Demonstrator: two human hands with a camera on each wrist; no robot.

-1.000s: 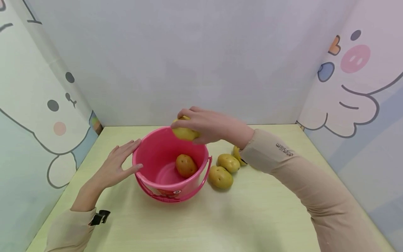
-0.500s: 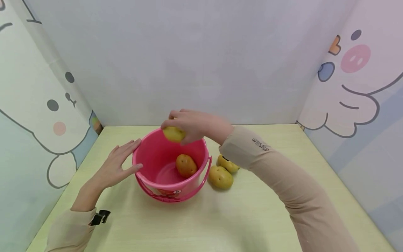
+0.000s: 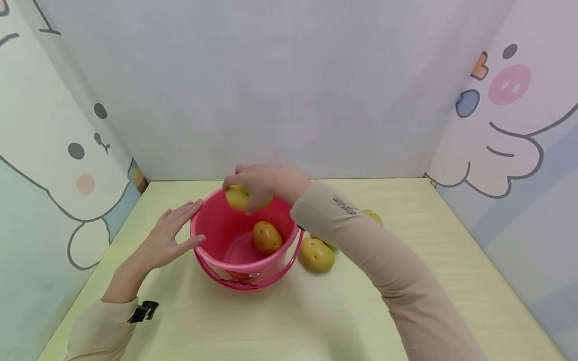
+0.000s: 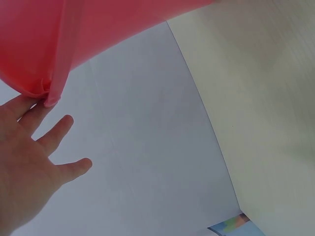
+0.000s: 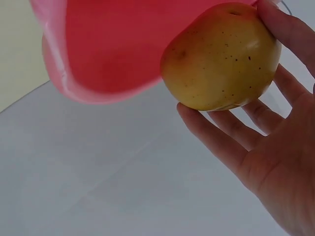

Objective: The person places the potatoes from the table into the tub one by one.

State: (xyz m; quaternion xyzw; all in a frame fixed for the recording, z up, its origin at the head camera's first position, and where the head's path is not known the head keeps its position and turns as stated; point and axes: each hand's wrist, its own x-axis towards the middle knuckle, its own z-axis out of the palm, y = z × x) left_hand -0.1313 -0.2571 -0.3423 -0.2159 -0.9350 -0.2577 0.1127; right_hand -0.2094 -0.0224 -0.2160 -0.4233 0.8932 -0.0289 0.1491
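A pink bucket (image 3: 217, 220) stands on the table, one brownish potato (image 3: 267, 237) lying inside it. My right hand (image 3: 266, 183) holds a yellow potato (image 5: 221, 59) over the back of the bucket's mouth, thumb on one side and fingers on the other. On the bucket's left rim rests my left hand (image 3: 164, 238), its fingers extended and the thumb spread apart; the left wrist view shows fingertips against the pink wall (image 4: 113, 24). Just right of the bucket sits another yellow potato (image 3: 317, 254), with one more partly hidden behind it by the right sleeve.
Beyond the right forearm a further yellow potato (image 3: 372, 215) peeks out. The bucket's handle (image 3: 271, 282) hangs down at its front. A pale wall (image 3: 289, 90) closes off the back, and cartoon-printed panels (image 3: 510, 115) flank the table (image 3: 253, 326).
My right hand has carried the yellow potato leftward and slightly lower over the bucket. The right forearm now covers more of the potatoes beside it. My left hand stays put.
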